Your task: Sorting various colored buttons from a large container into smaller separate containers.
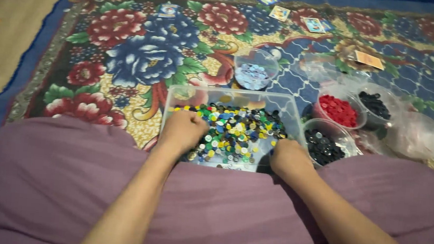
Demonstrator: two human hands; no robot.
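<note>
Setting: a person sits on a floral rug [128, 50] in blue, red and gold, purple cloth [63, 176] draped over both knees.
Main thing: a clear plastic tub [233, 96] on the rug just beyond the lap, toward the rug's near edge, filled with mixed small buttons [240, 132] in green, yellow, blue, black and white.
Left hand [183, 130]: inside the tub's left side, knuckles up, fingers curled down into the buttons; what the grip pinches cannot be told.
Right hand [289, 156]: at the tub's near right corner, fingers curled under; grip hidden.
Right of the tub: a bowl of black buttons [323, 145] touching it, a bowl of red buttons [339, 110], and another bowl of dark buttons [373, 104].
Beyond the tub: a bowl of pale blue buttons [253, 73].
Far edge of rug: scattered cards [314, 24].
</note>
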